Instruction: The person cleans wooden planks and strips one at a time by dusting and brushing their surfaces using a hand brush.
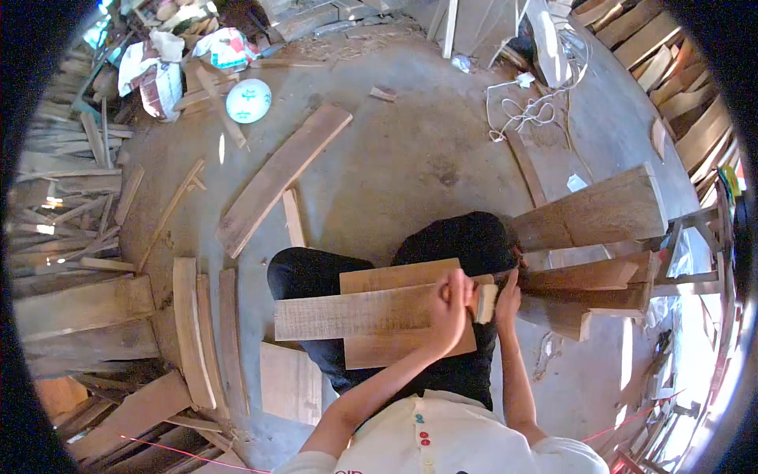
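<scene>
A narrow rough-grained board (316, 317) lies across my lap, on top of a wider, smoother board (395, 351). My left hand (452, 300) is closed round the handle of a brush (485, 304), whose pale bristles are over the narrow board's right part. At that board's right end is my right hand (509, 300), its fingers against the end and edge. The brush partly hides where those fingers meet the wood.
Thick planks (592, 213) jut in from the right beside my knee. A long plank (284, 178) and a white round lid-like object (249, 101) lie ahead on the floor. Upright-looking strips (193, 332) and stacked wood (87, 308) are at left. A white cable (525, 117) lies coiled at upper right.
</scene>
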`<act>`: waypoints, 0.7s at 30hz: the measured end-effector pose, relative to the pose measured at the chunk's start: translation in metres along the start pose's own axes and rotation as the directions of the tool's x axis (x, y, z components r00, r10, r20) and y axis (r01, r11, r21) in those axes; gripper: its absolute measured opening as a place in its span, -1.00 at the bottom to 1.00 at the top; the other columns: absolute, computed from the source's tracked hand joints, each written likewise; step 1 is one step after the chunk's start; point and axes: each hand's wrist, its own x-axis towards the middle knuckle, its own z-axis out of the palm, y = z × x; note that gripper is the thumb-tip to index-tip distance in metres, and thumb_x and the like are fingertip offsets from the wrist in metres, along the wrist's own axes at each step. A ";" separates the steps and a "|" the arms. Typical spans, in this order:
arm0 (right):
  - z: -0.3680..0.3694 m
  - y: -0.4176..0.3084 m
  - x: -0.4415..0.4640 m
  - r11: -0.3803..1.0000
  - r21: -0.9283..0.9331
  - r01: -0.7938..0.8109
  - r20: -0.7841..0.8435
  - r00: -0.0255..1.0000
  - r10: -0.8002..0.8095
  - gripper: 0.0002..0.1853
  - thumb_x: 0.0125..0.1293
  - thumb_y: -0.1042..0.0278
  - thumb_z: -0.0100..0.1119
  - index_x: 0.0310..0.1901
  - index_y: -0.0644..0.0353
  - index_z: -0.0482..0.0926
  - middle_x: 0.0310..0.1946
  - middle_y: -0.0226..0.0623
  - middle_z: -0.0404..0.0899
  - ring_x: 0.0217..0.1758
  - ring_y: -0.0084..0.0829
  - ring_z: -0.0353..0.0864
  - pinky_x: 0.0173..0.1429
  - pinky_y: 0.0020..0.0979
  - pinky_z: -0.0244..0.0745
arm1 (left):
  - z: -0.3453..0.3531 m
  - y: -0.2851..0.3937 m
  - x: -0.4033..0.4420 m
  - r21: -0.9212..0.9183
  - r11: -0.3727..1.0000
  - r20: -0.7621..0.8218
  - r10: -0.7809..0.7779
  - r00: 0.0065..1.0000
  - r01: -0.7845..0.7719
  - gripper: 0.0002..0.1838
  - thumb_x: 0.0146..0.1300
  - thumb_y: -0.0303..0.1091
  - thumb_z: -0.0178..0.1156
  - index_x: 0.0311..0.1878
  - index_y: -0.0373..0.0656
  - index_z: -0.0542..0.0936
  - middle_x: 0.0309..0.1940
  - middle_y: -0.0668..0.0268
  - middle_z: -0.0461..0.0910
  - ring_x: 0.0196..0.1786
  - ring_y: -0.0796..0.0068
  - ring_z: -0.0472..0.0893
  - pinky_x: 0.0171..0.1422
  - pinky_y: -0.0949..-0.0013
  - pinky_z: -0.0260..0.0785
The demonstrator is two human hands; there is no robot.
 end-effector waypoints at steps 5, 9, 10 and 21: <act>0.003 0.004 0.000 0.999 -0.026 0.036 -0.011 0.999 -0.036 -0.14 0.36 -0.35 -0.36 -0.40 0.51 0.53 -0.40 0.22 0.54 -0.27 0.14 0.50 -0.13 -0.04 0.32 | -0.081 0.025 -0.021 0.115 0.984 -0.268 0.165 0.949 -0.138 -0.55 0.45 -0.07 -0.09 -0.55 -0.11 0.40 -0.66 0.46 0.34 -0.59 0.70 0.27 -0.50 0.54 0.14; 0.004 -0.004 -0.002 0.999 -0.014 -0.030 -0.052 0.998 0.030 -0.13 0.35 -0.37 -0.33 -0.47 0.50 0.53 -0.46 0.20 0.53 -0.32 0.12 0.49 -0.18 -0.04 0.31 | -0.179 0.053 -0.041 0.352 0.933 -0.556 0.277 0.783 -0.081 -0.51 0.42 -0.01 -0.05 -0.62 -0.03 0.29 -0.70 0.51 0.23 -0.64 0.67 0.23 -0.53 0.50 0.12; 0.004 -0.002 -0.001 1.000 -0.010 -0.015 -0.045 0.999 0.015 -0.13 0.35 -0.36 -0.33 -0.48 0.50 0.53 -0.48 0.20 0.53 -0.33 0.12 0.49 -0.19 -0.04 0.30 | -0.200 0.069 -0.046 0.389 0.908 -0.554 0.366 0.748 -0.157 -0.53 0.42 -0.03 -0.04 -0.61 -0.03 0.29 -0.70 0.51 0.21 -0.63 0.68 0.20 -0.55 0.49 0.06; 0.005 -0.001 0.002 0.997 -0.069 0.037 -0.034 0.999 -0.039 -0.12 0.35 -0.37 -0.33 -0.49 0.52 0.51 -0.49 0.22 0.51 -0.31 0.15 0.51 -0.17 0.01 0.30 | -0.322 0.111 -0.082 0.913 0.299 -0.408 0.656 0.635 0.278 -0.63 0.44 -0.17 -0.04 -0.36 -0.26 0.55 -0.61 0.42 0.42 -0.66 0.67 0.25 -0.58 0.48 0.03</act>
